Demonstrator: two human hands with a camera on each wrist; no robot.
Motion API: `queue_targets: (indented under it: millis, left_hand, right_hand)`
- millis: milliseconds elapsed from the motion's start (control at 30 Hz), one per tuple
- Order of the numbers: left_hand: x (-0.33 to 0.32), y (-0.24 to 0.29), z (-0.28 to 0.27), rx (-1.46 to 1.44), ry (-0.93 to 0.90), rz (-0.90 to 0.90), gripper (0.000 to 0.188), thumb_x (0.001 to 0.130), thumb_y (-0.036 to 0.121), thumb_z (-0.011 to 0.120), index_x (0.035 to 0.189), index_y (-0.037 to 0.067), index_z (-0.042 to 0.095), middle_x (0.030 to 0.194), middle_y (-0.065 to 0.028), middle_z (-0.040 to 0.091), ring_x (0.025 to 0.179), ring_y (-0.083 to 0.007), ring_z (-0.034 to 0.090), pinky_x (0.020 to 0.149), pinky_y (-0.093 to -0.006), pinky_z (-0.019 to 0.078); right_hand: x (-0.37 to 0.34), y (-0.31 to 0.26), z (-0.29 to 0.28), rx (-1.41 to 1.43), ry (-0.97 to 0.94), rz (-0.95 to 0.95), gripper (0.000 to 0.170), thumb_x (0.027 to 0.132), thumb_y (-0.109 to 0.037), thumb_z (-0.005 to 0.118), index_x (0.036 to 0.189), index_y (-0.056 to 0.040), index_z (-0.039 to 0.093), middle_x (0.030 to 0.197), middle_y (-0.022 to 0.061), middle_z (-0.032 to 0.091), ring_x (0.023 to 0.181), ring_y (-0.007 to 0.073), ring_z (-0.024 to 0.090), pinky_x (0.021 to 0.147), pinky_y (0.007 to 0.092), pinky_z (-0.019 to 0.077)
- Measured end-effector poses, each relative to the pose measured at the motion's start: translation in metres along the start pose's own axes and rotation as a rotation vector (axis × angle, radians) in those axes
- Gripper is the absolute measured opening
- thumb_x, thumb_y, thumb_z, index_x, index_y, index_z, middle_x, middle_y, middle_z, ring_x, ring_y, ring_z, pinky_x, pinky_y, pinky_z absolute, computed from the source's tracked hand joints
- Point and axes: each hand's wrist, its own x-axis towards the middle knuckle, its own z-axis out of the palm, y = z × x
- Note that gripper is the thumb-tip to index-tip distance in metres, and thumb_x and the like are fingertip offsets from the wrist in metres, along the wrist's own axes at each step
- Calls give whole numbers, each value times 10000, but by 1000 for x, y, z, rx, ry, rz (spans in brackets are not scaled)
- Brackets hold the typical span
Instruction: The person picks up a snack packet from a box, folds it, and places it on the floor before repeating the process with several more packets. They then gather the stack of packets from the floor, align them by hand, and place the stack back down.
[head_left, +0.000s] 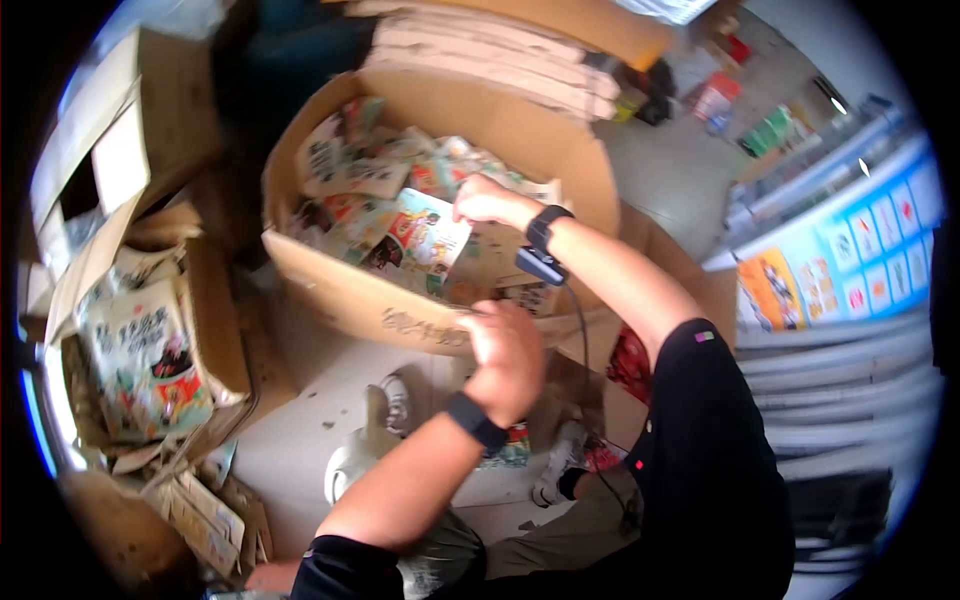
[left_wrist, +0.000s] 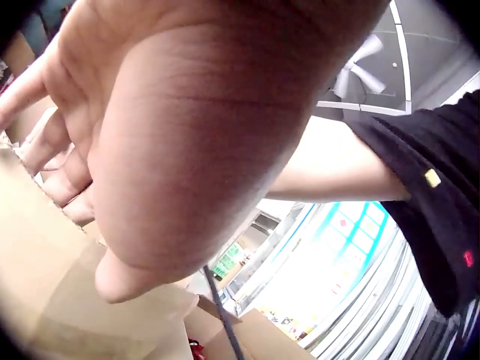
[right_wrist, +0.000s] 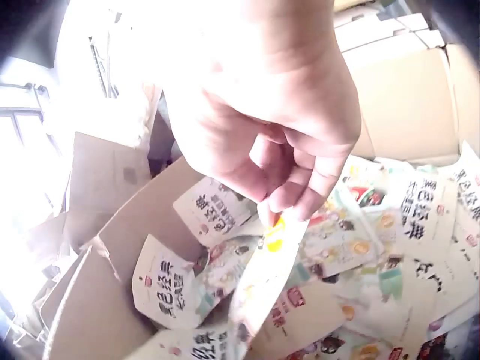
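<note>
A large cardboard box (head_left: 350,295) holds many flat printed packaging bags (right_wrist: 424,214) lying in loose layers. Over its inside, my right hand (head_left: 490,203) pinches one colourful bag (head_left: 428,235) by its edge between thumb and fingertips. In the right wrist view that bag hangs tilted below the fingers, over the others. My left hand (head_left: 508,355) grips the near rim of the box, thumb on the outer side and fingers over the edge. The left wrist view shows these fingers (left_wrist: 56,142) partly hidden behind the cardboard.
At left stands another open carton (head_left: 220,330) with printed bags inside. Stacked flat cardboard (head_left: 480,55) lies behind the large box. A blue-and-white printed panel (head_left: 850,250) is at right. A cable (head_left: 583,330) hangs from the right wrist camera. Shoes (head_left: 395,402) are on the floor below.
</note>
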Motion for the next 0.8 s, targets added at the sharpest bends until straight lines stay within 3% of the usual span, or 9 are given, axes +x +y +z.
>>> queue_targets:
  millis: [100,133,200,233,267,300,333,433,800]
  left_hand:
    - [-3,-6,24,224,270,101,161,767,212,547,777,80,638,840,-142,643,798,-290,617,681,-439,481]
    - [2,-1,49,-77,-87,63,206,744,280,588,776,83,642,839,-112,656,800,-243,639,673,-400,491]
    - [2,-12,82,272,282,282,208,802,241,509,810,81,640,767,-90,605,681,-241,565,599,-417,424]
    - [24,-25,31,-366,-188,206,243,782,276,556,877,89,678,825,-103,662,724,-263,635,631,-405,484]
    - [28,-31,14,-406,-252,213,287,787,313,588,969,118,695,883,-112,690,814,-294,675,719,-381,531]
    - [47,-30,7,-400,-592,177,330,821,307,584,1074,110,663,1033,-133,684,962,-312,661,849,-414,517]
    - [32,-47,78,-386,-89,416,389,855,311,575,1162,73,605,1201,-144,633,1067,-314,621,929,-417,475]
    - [115,-39,15,-652,47,388,367,859,301,565,1128,56,614,1159,-162,641,1029,-322,629,902,-426,482]
    - [46,-58,28,-396,-496,345,324,874,263,531,1005,-9,649,1006,-225,668,888,-352,660,805,-458,506]
  right_hand:
    - [-27,30,-27,81,163,-146,403,695,-48,650,1096,-19,676,865,126,689,770,204,662,693,328,523]
    - [-35,42,-31,199,223,-272,470,667,-64,679,1136,-46,659,889,128,690,818,217,666,730,348,525]
    - [-54,30,-35,-293,623,-302,337,622,-198,748,947,-114,727,897,162,691,823,303,669,792,447,509]
    - [-92,0,-39,-148,704,-149,226,608,-184,750,828,-136,735,838,139,695,815,306,672,761,448,516]
    - [-58,13,-29,94,759,22,144,664,-183,710,803,-159,739,822,134,700,833,303,674,742,448,522]
    - [-59,0,-36,-159,739,165,144,734,-180,651,838,-154,747,846,125,709,839,290,679,731,436,529]
    - [-33,7,-27,-292,962,252,176,803,-199,589,839,-131,747,873,113,714,833,282,681,736,427,531]
    - [-49,-17,-32,-137,1047,638,206,836,-203,602,950,-118,752,970,139,712,1015,259,654,903,388,494]
    - [-154,-70,-93,106,958,265,234,797,-236,646,922,-62,739,948,183,702,918,291,687,809,403,546]
